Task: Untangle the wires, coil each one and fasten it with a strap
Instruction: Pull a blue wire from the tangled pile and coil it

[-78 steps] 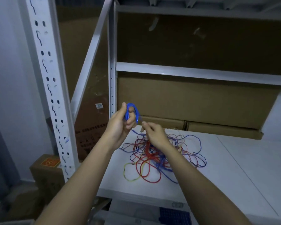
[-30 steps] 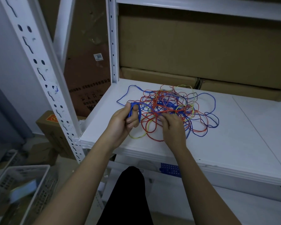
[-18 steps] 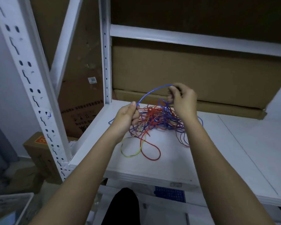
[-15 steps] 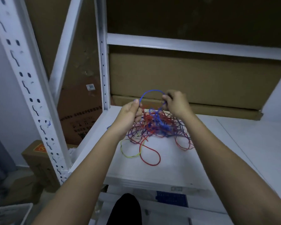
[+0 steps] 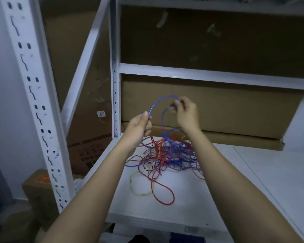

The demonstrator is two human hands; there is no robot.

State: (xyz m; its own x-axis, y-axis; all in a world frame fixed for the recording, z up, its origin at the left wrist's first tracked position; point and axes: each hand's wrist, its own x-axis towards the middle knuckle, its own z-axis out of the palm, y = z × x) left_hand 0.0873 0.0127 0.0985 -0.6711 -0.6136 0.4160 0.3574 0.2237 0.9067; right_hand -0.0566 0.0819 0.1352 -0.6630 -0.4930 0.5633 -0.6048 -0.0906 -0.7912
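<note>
Both hands (image 5: 139, 127) raised (fingers (image 5: 178, 105) pinched)

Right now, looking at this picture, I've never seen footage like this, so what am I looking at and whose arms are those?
A camera worn on a person's head looks forward and down, so the two bare arms are the wearer's own. On the white shelf lies a tangle of wires, red, blue and yellow. The left hand and right hand are raised above it, each pinching the same blue wire, which arches between them and trails down into the tangle. Cardboard boxes stand behind.
</note>
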